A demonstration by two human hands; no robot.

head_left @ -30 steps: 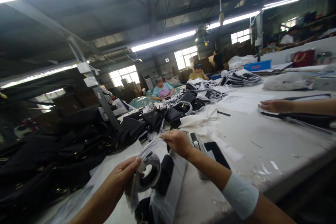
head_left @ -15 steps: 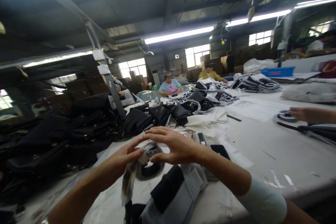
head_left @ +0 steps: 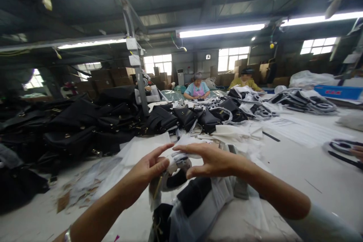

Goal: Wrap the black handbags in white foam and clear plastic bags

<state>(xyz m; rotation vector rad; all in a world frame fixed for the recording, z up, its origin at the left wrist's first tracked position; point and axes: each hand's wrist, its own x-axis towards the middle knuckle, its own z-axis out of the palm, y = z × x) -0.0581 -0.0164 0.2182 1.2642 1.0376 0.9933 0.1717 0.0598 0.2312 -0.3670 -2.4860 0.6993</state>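
Observation:
In front of me, my left hand (head_left: 153, 164) pinches a coiled bag strap (head_left: 180, 159) at its white-wrapped part, thumb on the near side. My right hand (head_left: 211, 159) curves around the other side of the coil, with fingers over its top and thumb by its lower right. The strap is sheathed in clear or pale wrapping and hangs in a loop. Below it lies a black bag (head_left: 195, 196) partly covered in white tissue wrap (head_left: 210, 208). My right forearm hides part of a greyish object behind it.
Black bags (head_left: 184, 117) are heaped across the table and at left (head_left: 76, 117). White sheets (head_left: 227, 132) lie beyond my hands. Two co-workers sit at the far side. Wrapped straps (head_left: 303, 100), a blue bin (head_left: 340, 92) and another person's hand (head_left: 357, 152) are at right. A metal post (head_left: 141, 87) rises at the heap.
My view has turned left, so the scene sits farther right. Both hands keep their hold around the wrapped strap coil. The co-worker's hand at right is now mostly out of frame.

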